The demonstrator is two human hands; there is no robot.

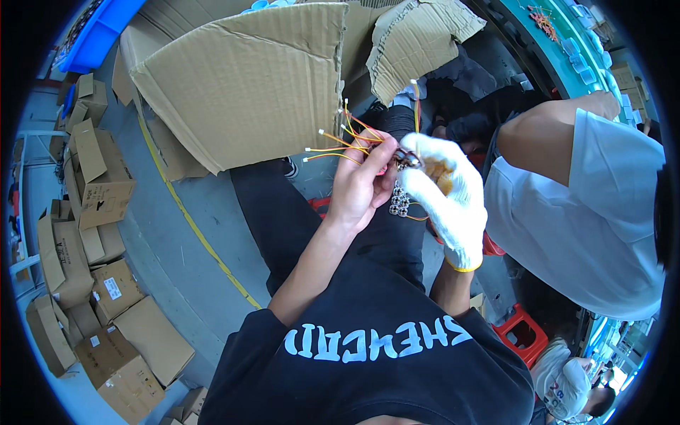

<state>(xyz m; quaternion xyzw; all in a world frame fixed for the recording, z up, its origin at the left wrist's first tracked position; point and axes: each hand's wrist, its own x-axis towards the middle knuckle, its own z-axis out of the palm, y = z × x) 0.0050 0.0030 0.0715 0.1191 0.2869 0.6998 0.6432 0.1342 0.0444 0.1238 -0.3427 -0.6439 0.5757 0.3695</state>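
My left hand, bare, is closed around a bundle of thin red, orange and yellow wires with small white plugs, which fan out to the left past the fingertips. My right hand wears a white knitted glove with a yellow cuff. Its thumb and fingers pinch a cluster of small shiny round metal parts, several of which hang below the pinch. Dark pieces show at the glove's fingertips, too small to name. Both hands meet above my dark-trousered legs. One more wire rises above the glove.
A large cut-open cardboard box stands just ahead, with a torn flap. Cardboard boxes line the left side beyond a yellow floor line. A person in a white shirt sits close on my right, by a green bench and red stool.
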